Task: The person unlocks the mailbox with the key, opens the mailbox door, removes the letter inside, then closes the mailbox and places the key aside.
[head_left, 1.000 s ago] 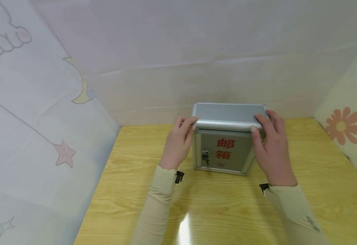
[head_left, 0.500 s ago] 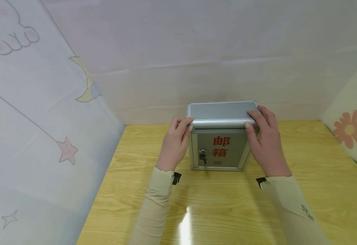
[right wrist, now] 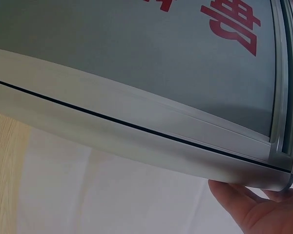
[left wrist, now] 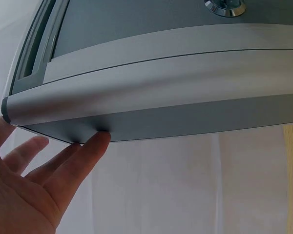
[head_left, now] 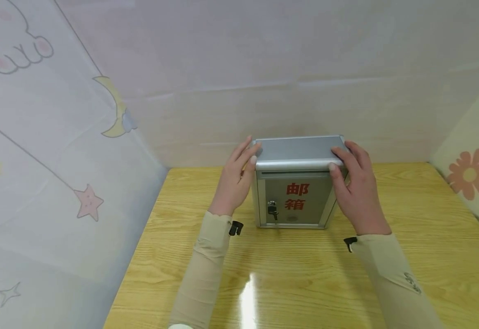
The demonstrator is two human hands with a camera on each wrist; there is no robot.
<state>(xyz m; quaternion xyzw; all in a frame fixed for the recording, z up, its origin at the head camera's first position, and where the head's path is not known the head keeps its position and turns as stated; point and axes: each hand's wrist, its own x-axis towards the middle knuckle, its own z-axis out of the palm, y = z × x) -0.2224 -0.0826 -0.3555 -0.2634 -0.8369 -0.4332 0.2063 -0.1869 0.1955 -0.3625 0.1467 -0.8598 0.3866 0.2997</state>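
Nearest to us, two cream sleeves [head_left: 200, 274] are stretching over the wooden bench [head_left: 297, 278]. A small black piece [head_left: 236, 228] is poking out near the left cuff [head_left: 218, 219]. Past them, a silver box [head_left: 278, 189] is standing on the bench, close to the back wall. The left grip [head_left: 231, 187] is lying loose at the box's top left corner, not squeezing, with straight fingers touching the top. The right grip [head_left: 360, 196] is bending round the top right corner and pinching it, thumb at the front edge, a finger on top. We are guessing that they are touching both ends so the box won't slide or tip. It is facing the person, perhaps so the lock [head_left: 272, 203] is easy to reach. A key [head_left: 275, 215] is hanging there, and the door [head_left: 317, 201] is looking closed. A dark slit [head_left: 297, 174] is running above it. We are not seeing inside, so we can't tell what's in there. Farther off, the back wall [head_left: 239, 82] is showing wrinkles.
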